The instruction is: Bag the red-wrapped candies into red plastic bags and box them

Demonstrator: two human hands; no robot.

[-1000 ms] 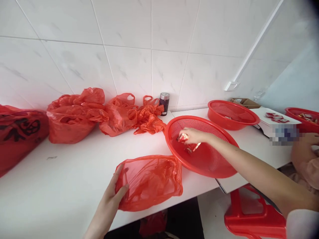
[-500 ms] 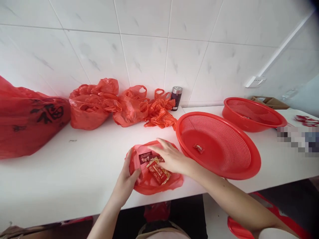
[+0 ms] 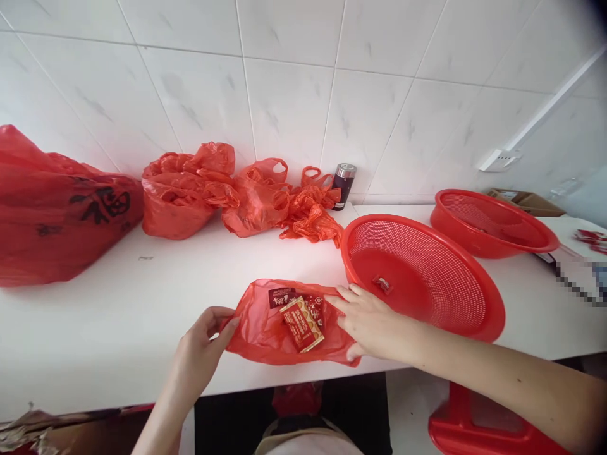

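A red plastic bag [image 3: 256,344] lies with its mouth spread wide at the table's front. Inside it rests a red-and-gold snack packet [image 3: 302,324], over several dark red packets [image 3: 281,297]. My left hand [image 3: 202,347] pinches the left edge of the bag between thumb and fingers. At the bag's right side is my right hand [image 3: 374,322], its fingers reaching over the rim and its thumb at the near corner, holding that edge. Just beyond the right hand stands a large red perforated basket [image 3: 493,316] with a small wrapped piece [image 3: 382,284] in it.
Along the tiled wall stand a big red bag with black writing [image 3: 71,221], several knotted red bags [image 3: 177,202] and a dark flask [image 3: 344,186]. A second red basket [image 3: 474,237] and a cardboard box [image 3: 526,202] are at the right. Below is a red stool [image 3: 474,430].
My left hand has moved left to the bag's edge, and my right hand has moved off the packets to its right side. The bag's mouth is stretched wider. The view has shifted slightly.
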